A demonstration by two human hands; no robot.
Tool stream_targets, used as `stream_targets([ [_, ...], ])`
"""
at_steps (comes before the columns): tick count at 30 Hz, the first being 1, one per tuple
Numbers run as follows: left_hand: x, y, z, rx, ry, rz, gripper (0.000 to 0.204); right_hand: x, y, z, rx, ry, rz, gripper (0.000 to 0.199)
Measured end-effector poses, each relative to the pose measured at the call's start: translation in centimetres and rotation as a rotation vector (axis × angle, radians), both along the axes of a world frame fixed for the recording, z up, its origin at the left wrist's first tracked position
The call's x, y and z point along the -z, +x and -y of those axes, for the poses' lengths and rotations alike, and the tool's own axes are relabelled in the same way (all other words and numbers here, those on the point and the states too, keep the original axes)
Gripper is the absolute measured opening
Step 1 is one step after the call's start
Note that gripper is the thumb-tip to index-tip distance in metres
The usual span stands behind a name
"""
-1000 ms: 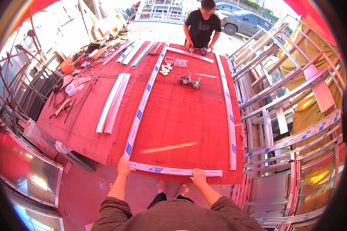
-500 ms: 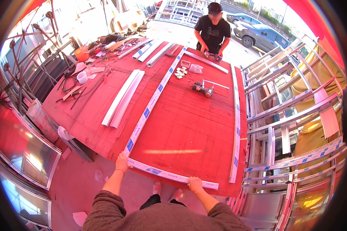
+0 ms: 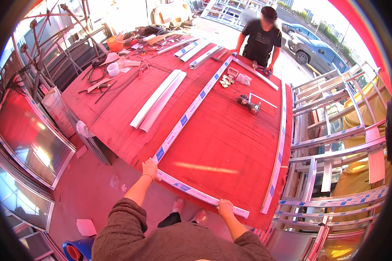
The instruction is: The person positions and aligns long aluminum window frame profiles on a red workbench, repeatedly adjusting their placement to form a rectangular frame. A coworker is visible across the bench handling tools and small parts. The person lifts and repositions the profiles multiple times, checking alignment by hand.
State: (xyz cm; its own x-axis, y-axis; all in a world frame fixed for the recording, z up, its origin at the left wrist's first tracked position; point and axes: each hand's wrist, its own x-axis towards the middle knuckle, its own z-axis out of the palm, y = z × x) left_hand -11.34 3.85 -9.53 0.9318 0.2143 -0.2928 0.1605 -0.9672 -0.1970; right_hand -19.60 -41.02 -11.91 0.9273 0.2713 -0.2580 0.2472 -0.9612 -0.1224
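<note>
My left hand (image 3: 150, 168) is closed around the near corner, where a long left profile (image 3: 191, 106) with blue-and-white film meets a short near profile (image 3: 185, 188). My right hand (image 3: 225, 209) grips that short profile close to its right end. Another long profile (image 3: 276, 167) lies along the table's right side, its near end apart from the short one. Across the table, a short far profile (image 3: 259, 75) lies in front of a person in a black shirt (image 3: 262, 45). One of that person's hands is by the far left corner, the other beside a power drill (image 3: 262, 69).
On the red table (image 3: 209, 148) lie another power tool (image 3: 248, 104), a white square (image 3: 263, 100), small pale pieces (image 3: 226, 81) and loose white profiles (image 3: 159, 100). Stacked metal frames (image 3: 335, 148) stand at right; glazed panels (image 3: 32, 139) lean at left.
My view has turned, so the scene sits differently. Both my hands stay on the profiles. The person opposite has moved one hand from the drill to the far left corner.
</note>
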Motion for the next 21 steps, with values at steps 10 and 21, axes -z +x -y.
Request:
stream_targets([
  [10, 0.5, 0.8, 1.0, -0.011, 0.1, -0.038, 0.107, 0.2, 0.1, -0.1, -0.024, -0.005, -0.01, 0.045],
  [21, 1.2, 1.6, 1.4, -0.114, 0.105, -0.091, 0.107, 0.5, 0.3, -0.2, 0.008, -0.022, -0.023, 0.046],
])
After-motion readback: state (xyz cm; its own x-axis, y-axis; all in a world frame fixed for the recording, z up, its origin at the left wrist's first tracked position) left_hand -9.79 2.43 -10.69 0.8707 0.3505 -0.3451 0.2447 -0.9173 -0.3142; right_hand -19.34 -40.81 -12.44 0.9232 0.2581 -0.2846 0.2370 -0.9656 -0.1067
